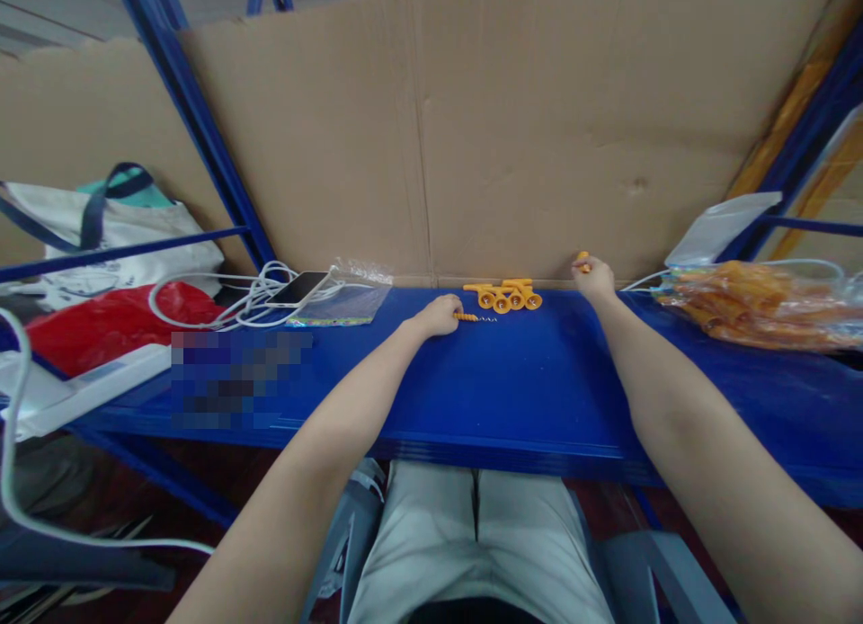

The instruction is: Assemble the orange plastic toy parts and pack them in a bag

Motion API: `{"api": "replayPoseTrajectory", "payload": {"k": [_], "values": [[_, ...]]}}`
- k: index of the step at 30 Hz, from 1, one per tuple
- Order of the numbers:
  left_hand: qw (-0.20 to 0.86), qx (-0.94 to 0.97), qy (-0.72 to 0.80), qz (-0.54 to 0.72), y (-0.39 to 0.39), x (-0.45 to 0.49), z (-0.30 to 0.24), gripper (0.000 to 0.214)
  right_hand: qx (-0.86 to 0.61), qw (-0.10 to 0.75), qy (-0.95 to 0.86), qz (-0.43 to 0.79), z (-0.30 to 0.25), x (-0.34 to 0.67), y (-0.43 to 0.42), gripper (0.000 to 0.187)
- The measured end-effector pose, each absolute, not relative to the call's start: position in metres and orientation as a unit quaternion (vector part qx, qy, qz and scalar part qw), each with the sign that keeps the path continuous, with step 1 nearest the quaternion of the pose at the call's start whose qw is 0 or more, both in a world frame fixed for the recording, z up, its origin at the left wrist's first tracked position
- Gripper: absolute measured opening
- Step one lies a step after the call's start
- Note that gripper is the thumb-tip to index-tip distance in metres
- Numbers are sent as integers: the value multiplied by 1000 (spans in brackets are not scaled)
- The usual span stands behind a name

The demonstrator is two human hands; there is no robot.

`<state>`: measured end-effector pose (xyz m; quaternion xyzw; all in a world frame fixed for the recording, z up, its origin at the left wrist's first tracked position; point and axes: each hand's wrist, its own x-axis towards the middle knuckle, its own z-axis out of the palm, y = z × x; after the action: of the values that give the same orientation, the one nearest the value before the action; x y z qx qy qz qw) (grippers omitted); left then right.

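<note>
Pale trousers (435,525) fill bottom centre; mid-frame, my left hand (441,315) fingers grip an orange spiral (466,317), right hand (596,280) fingers an orange piece (583,257): a holding step, I judge, needing steadiness next.

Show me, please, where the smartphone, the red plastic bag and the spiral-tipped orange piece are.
Smartphone (300,289): head view, on its dark screen.
Red plastic bag (114,329): head view, on its crumpled side.
Spiral-tipped orange piece (466,317): head view, on its ridged orange part.
</note>
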<state>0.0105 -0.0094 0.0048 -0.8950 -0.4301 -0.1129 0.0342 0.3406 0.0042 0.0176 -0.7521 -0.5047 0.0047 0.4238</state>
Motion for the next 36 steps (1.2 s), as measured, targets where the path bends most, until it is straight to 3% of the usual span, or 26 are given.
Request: {"api": "replayPoseTrajectory", "payload": {"k": [4,12,21,29,36], "values": [[31,-894,-429,-124,-12,10,6,35,-721,429,-544,-27,42,326,-10,22],[40,-898,-421,-125,-14,12,6,32,-656,452,-604,-9,50,284,-46,36],[65,-874,-465,-123,-17,10,9,32,-622,273,-734,-12,17,280,-63,19],[-3,-853,-516,-79,-23,9,17,35,-636,245,-730,-42,22,291,-64,23],[39,-868,-472,-151,-26,12,18,31,-587,260,-766,-34,17,292,-59,36]]}}
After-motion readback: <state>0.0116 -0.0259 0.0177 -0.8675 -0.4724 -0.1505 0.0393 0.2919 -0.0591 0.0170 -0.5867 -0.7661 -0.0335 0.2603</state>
